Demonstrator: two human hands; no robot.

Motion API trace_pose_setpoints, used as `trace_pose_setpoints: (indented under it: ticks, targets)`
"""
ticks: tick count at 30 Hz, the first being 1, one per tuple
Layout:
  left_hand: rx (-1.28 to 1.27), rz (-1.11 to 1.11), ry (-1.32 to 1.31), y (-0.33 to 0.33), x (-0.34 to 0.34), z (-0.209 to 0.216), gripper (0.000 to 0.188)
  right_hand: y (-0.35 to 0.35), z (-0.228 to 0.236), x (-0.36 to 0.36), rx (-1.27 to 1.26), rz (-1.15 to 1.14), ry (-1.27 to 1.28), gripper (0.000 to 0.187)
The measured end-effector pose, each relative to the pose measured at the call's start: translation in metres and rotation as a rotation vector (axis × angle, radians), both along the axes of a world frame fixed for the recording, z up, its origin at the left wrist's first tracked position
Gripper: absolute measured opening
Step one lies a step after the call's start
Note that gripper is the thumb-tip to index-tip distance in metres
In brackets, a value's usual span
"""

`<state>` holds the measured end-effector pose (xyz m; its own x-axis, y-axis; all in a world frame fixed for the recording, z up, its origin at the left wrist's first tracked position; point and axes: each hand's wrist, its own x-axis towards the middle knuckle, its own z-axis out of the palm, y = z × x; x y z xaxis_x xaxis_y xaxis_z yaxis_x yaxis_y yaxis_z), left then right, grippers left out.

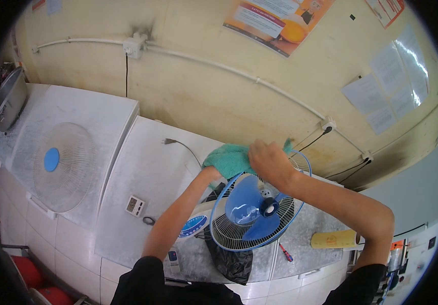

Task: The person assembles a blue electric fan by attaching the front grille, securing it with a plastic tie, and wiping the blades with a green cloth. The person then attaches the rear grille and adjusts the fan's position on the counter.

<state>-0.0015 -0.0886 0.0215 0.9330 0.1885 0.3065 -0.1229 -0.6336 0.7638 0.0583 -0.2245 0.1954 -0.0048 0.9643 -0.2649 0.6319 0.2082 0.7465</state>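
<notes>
A table fan with blue blades (244, 200) stands tilted in front of me, its front guard off and its blue-rimmed rear cage (224, 241) exposed. Over the top edge of the cage lies a green cloth (227, 159). My right hand (271, 161) is closed on the cloth's right part. My left hand (213, 173) reaches up to the cloth's left end, where the cloth hides its fingers. The fan's white base with a blue panel (194, 225) shows beside my left forearm. On the left counter lies the round wire front guard (66, 170) with a blue centre.
A white timer (135, 205), a black ring (149, 220) and a remote control (172, 260) lie left of the fan. A black plastic bag (234, 264), a screwdriver (285, 252) and a yellow cylinder (334, 239) are near the front edge. A plug (169, 141) lies behind.
</notes>
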Motion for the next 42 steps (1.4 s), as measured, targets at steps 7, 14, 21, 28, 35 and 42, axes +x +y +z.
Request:
trace_pose_setpoints:
  ticks: [7, 14, 21, 28, 35, 42]
  targets:
    - [-0.633, -0.085, -0.086, -0.02, 0.008, -0.021, 0.028, 0.033, 0.004, 0.027, -0.082, -0.387, 0.471, 0.018]
    - [-0.043, -0.083, 0.013, -0.011, 0.003, -0.027, 0.042, 0.02, 0.004, 0.063, 0.018, -0.385, 0.892, 0.03]
    - [-0.51, 0.007, 0.032, -0.023, -0.003, -0.023, 0.035, -0.005, -0.015, 0.057, 0.238, -0.922, 1.681, 0.022]
    - [-1.097, 0.049, 0.034, -0.034, -0.007, -0.002, 0.032, -0.005, -0.008, 0.055, 0.421, -0.952, 1.606, 0.019]
    - [-1.204, -0.097, -0.115, -0.026, -0.006, 0.019, 0.021, -0.066, 0.051, 0.077, 1.148, -0.915, 1.614, 0.038]
    - [-1.215, -0.1, -0.068, -0.03, -0.009, 0.029, 0.022, -0.18, -0.004, 0.022, 1.493, 0.002, 2.782, 0.035]
